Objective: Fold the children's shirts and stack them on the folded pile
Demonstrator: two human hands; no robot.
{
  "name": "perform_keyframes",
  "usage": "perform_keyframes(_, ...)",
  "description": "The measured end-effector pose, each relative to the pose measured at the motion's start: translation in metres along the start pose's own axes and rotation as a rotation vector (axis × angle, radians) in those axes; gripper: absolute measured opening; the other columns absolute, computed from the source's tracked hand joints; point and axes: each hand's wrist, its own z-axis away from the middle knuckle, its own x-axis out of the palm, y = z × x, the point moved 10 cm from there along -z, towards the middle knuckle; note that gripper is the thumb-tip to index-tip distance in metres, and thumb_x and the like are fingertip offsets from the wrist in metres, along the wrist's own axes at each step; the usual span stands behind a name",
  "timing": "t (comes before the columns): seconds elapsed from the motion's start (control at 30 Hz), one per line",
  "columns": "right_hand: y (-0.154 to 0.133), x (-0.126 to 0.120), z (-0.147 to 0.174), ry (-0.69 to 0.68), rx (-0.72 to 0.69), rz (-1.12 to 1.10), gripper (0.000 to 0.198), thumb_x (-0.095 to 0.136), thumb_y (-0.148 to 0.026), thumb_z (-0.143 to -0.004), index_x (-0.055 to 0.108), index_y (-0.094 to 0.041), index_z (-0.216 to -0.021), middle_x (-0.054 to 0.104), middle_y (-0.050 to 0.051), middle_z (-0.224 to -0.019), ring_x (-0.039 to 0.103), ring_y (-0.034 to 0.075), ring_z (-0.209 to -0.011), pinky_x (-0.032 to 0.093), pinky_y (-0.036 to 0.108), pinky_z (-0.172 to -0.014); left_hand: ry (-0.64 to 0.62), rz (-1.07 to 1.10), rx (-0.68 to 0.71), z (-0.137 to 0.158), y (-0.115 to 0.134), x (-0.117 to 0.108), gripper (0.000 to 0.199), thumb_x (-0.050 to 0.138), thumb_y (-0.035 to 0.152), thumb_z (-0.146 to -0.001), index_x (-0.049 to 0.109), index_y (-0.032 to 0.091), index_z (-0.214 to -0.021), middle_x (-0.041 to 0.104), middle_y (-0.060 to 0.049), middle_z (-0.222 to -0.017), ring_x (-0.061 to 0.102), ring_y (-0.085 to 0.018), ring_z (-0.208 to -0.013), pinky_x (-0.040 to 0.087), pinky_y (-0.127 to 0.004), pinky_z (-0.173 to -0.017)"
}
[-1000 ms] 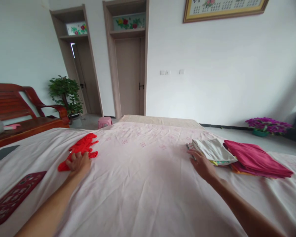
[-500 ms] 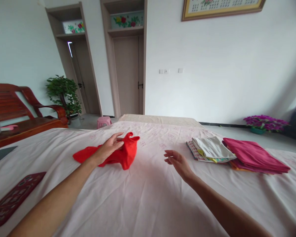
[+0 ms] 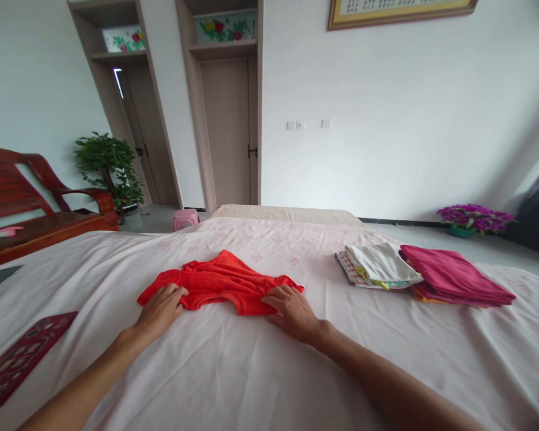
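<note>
A red short-sleeved top (image 3: 229,281) lies spread and wrinkled on the pale bedsheet (image 3: 233,365), its curved neckline facing me. At its left sleeve my left hand (image 3: 162,310) is closed, with the fingers bent over the cloth. My right hand (image 3: 291,310) grips the opposite sleeve near the shoulder, its fingertips on the red fabric. Both hands rest low, close to the sheet. The undersides of the fingers and the thumbs are partly hidden.
Folded clothes lie to the right: a white-topped stack (image 3: 381,264) beside a magenta stack (image 3: 453,275). A dark red patterned item (image 3: 24,362) lies at the left. Beyond the bed are a wooden bench (image 3: 49,209), a pink stool (image 3: 185,219) and purple flowers (image 3: 474,216).
The red top has gone from a bunched heap under my left hand to spread out. My left hand moved left and nearer; my right hand moved left and took hold of a sleeve.
</note>
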Motion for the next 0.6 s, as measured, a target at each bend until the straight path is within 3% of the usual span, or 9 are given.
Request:
perform_keyframes(0.07,0.007,0.005,-0.013,0.008,0.043,0.038,0.013,0.060,-0.026,-0.086,0.072,-0.026,-0.090,0.070,0.006,-0.098,0.057,0.024,-0.094,0.042,0.036,-0.085,0.021,-0.056,0.026,-0.004,-0.006,-0.001,0.021,0.050,0.014,-0.081,0.066,0.022,-0.093,0.066,-0.006,-0.100,0.061,-0.022,-0.101,0.043,-0.032,-0.092)
perform_keyframes(0.1,0.014,0.003,-0.020,0.038,0.087,0.016,0.014,0.057,-0.026,-0.087,0.070,-0.025,-0.083,0.069,0.005,-0.092,0.057,0.023,-0.089,0.041,0.034,-0.082,0.030,-0.056,0.026,-0.007,-0.009,-0.003,0.021,0.047,0.017,-0.084,0.065,0.022,-0.093,0.067,-0.007,-0.101,0.062,-0.022,-0.099,0.043,-0.032,-0.090)
perform_keyframes(0.23,0.055,-0.034,-0.038,0.364,0.329,-0.399,0.022,0.049,-0.033,-0.090,0.062,-0.022,-0.078,0.062,0.000,-0.072,0.053,0.017,-0.069,0.039,0.026,-0.066,0.207,0.074,-0.232,-0.021,-0.035,-0.039,0.027,0.040,0.032,-0.092,0.060,0.024,-0.107,0.070,-0.006,-0.102,0.064,-0.024,-0.094,0.046,-0.032,-0.082)
perform_keyframes(0.3,0.067,-0.056,-0.043,0.531,0.375,-0.657,0.024,0.047,-0.041,-0.090,0.059,-0.021,-0.082,0.058,-0.002,-0.068,0.049,0.015,-0.064,0.037,0.023,-0.060,0.359,0.157,-0.331,-0.022,-0.036,-0.070,0.032,0.038,0.040,-0.094,0.059,0.023,-0.112,0.070,-0.006,-0.100,0.064,-0.024,-0.094,0.047,-0.032,-0.082)
perform_keyframes(0.4,0.063,-0.093,-0.050,0.647,0.343,-0.800,0.025,0.049,-0.044,-0.089,0.057,-0.021,-0.084,0.055,-0.004,-0.068,0.047,0.013,-0.063,0.039,0.022,-0.059,0.581,0.252,-0.297,-0.021,-0.012,-0.123,0.034,0.039,0.040,-0.093,0.060,0.022,-0.112,0.070,-0.005,-0.101,0.063,-0.023,-0.097,0.048,-0.032,-0.086)
perform_keyframes(0.5,0.041,-0.151,-0.043,0.750,0.246,-0.654,0.024,0.049,-0.041,-0.089,0.059,-0.020,-0.082,0.056,-0.003,-0.069,0.049,0.014,-0.066,0.041,0.024,-0.064,0.784,0.272,-0.174,-0.011,0.018,-0.185,0.035,0.043,0.042,-0.092,0.062,0.020,-0.111,0.068,-0.003,-0.097,0.062,-0.021,-0.093,0.050,-0.034,-0.089)
perform_keyframes(0.6,0.003,-0.220,-0.024,0.835,0.097,-0.429,0.024,0.051,-0.038,-0.091,0.064,-0.019,-0.086,0.061,-0.002,-0.076,0.054,0.014,-0.075,0.043,0.026,-0.071,0.901,0.272,0.002,0.004,0.049,-0.245,0.036,0.047,0.046,-0.092,0.064,0.020,-0.109,0.067,-0.002,-0.092,0.063,-0.021,-0.089,0.051,-0.036,-0.089)
